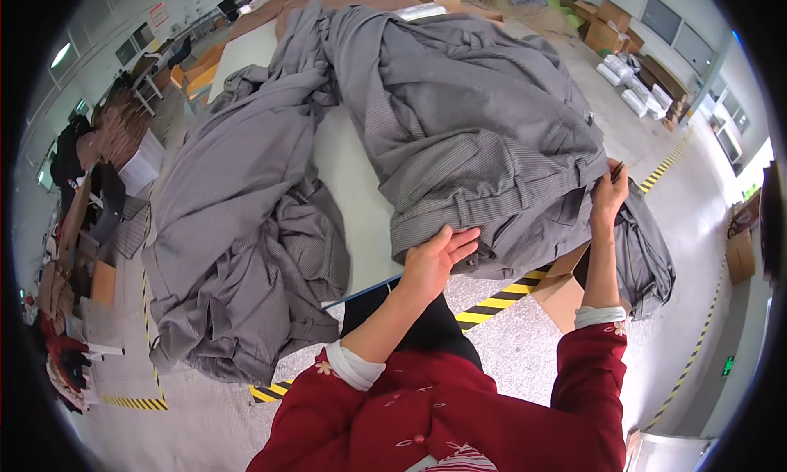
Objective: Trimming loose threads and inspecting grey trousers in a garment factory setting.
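Closed around the far right end of a waistband (512, 200), our right hand (608, 200) grips the grey trousers (484, 103), and a thin dark object (617, 172) pokes up between its fingers. Our left hand (428, 267) lies loose at the other end of the band, thumb and fingers extended against the cloth. These trousers drape across the near edge of a table (352, 152), straight in front of us and a little to the right, with the band toward us.

We see soft woven cloth with fine pale stripes, rumpled into deep, rounded folds. The band makes a flatter, firmer strip, crossed by narrow belt loops (461, 210). More grey garments (238, 201) slump over the left side in long creases, and the tabletop between the heaps is smooth and pale. Below, a stiff cardboard box (561, 296) stands near yellow-and-black tape (500, 304) on a speckled floor (525, 365).

We cannot make out what the dark object is, nor whether our left fingertips press on the cloth. Trouser legs vanish into the heap, so we cannot count the pieces. Our right forearm covers part of the box and of the grey cloth (648, 255) hanging beside it.
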Available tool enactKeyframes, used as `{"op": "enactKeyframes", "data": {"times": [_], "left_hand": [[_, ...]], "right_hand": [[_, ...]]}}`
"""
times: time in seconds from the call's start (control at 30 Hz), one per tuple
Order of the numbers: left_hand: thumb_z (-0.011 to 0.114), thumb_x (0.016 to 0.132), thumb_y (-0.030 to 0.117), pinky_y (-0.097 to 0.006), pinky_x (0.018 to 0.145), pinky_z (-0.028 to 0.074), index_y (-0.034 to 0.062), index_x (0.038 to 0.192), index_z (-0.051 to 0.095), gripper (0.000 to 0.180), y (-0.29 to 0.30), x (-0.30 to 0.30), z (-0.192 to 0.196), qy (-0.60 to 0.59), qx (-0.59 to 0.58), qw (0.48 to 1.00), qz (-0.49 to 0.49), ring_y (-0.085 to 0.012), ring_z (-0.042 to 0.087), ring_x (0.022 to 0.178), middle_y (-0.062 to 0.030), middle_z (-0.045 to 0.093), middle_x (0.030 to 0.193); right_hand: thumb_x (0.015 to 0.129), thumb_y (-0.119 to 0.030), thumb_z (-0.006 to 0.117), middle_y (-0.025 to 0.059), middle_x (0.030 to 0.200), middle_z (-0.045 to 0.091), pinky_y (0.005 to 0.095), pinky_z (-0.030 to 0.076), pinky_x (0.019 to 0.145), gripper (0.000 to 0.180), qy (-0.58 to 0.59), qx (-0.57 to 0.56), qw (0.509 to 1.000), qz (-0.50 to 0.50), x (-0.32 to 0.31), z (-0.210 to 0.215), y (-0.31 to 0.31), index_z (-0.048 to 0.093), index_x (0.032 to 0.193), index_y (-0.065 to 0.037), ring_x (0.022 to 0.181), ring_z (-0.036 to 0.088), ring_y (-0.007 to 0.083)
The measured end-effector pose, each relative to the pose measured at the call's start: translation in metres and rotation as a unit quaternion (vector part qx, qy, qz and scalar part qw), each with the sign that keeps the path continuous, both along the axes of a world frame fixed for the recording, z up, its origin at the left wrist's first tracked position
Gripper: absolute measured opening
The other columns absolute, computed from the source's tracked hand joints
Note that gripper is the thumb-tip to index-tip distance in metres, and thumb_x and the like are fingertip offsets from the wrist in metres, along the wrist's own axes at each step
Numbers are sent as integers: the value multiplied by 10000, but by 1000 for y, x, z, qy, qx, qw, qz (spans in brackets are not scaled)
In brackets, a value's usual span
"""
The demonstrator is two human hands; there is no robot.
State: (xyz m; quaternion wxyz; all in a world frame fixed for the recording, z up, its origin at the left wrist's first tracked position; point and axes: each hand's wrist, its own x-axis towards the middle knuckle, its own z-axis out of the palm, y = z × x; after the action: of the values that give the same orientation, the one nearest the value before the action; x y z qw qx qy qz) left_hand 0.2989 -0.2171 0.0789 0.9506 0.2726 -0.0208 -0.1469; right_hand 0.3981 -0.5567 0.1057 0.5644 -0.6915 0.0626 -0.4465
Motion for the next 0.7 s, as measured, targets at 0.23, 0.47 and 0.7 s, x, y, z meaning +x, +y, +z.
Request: {"op": "enactKeyframes", "data": {"times": [0.23, 0.47, 0.7], "left_hand": [[425, 926, 140, -460, 899, 445, 7, 970, 549, 188, 0, 1, -17, 9, -26, 999, -20, -326, 559, 1029, -164, 590, 1029], [429, 927, 168, -456, 894, 448, -2, 983, 553, 217, 1, -1, -17, 17, -13, 999, -31, -319, 557, 1032, -142, 591, 1031], [433, 928, 216, -447, 848, 476, 14, 1006, 531, 238, -1, -20, -25, 32, 16, 993, -114, -307, 576, 997, -148, 587, 1032]], "right_hand": [[853, -45, 492, -40, 670, 500, 189, 294, 416, 86, 26, 87, 995, 29, -11, 4, 13, 551, 915, -37, 488, 379, 27], [828, -124, 591, -69, 582, 418, 179, 254, 398, 85, 154, 96, 981, 75, -90, -10, 97, 581, 873, -52, 456, 329, 11], [823, -67, 581, -67, 616, 402, 177, 304, 513, 75, 167, 69, 969, 170, -97, -20, 140, 556, 837, 3, 588, 338, 25]]}}
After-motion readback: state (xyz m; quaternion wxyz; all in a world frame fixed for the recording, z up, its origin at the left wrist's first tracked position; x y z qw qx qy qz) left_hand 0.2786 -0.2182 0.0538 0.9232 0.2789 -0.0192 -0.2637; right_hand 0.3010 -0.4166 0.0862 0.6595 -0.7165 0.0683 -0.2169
